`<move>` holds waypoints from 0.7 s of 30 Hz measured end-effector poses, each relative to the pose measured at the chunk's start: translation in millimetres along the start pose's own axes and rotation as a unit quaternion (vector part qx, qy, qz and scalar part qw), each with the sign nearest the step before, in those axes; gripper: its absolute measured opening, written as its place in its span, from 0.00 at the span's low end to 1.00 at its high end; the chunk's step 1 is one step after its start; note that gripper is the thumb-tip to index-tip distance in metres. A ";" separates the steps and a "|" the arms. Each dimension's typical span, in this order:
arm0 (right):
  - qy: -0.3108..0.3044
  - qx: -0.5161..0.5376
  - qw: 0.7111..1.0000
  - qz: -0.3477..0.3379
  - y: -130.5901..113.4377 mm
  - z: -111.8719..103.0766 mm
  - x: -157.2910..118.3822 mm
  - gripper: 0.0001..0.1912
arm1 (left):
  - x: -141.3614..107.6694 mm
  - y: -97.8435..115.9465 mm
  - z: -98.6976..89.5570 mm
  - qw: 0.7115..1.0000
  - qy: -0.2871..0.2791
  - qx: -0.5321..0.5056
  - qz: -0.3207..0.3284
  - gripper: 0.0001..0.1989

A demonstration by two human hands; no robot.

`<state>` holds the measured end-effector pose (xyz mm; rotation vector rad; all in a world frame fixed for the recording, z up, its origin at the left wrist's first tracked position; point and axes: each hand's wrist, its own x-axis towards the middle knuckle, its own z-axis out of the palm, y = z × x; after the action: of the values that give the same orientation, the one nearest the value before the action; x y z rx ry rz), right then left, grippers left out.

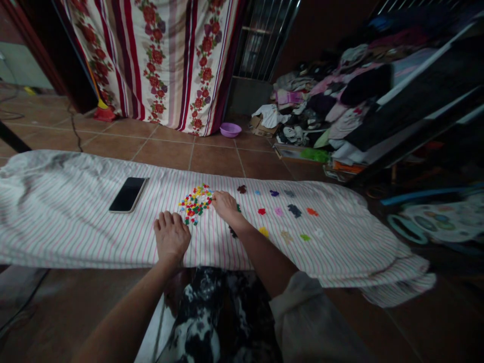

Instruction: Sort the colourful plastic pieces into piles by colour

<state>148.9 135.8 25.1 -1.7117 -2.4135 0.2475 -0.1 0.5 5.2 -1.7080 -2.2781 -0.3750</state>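
Observation:
A mixed heap of small coloured pieces [195, 202], in red, yellow, green, white and blue, lies on the striped cloth [86, 237]. At the heap's right edge is my right hand [224, 205], its fingers bent together at the pieces; what they pinch, if anything, is hidden. My left hand [171, 235] rests flat on the cloth just left of and below the heap, fingers stretched out. Right of my right hand are small one-colour piles, among them brown [241, 189], red [261, 212], yellow [263, 232], dark grey [294, 210] and orange [312, 212]. My right wrist partly covers dark pieces.
A phone [128, 194] lies on the cloth to the left. Beyond the cloth-covered surface, a purple basin [230, 130] stands on the tiled floor by a flowered curtain [170, 65]. Clothes [333, 96] are heaped at the back right. A red dustpan [105, 114] is back left.

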 end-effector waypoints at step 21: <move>0.087 0.042 0.995 -0.006 39.3 -16.0 -39.6 0.11 | -3.1 -1.8 1.5 1.000 0.021 0.010 0.017 0.16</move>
<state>201.6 111.8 29.7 -1.6115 -2.2548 0.1880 -1.0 -2.2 2.6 -1.7092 -2.2136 -0.3756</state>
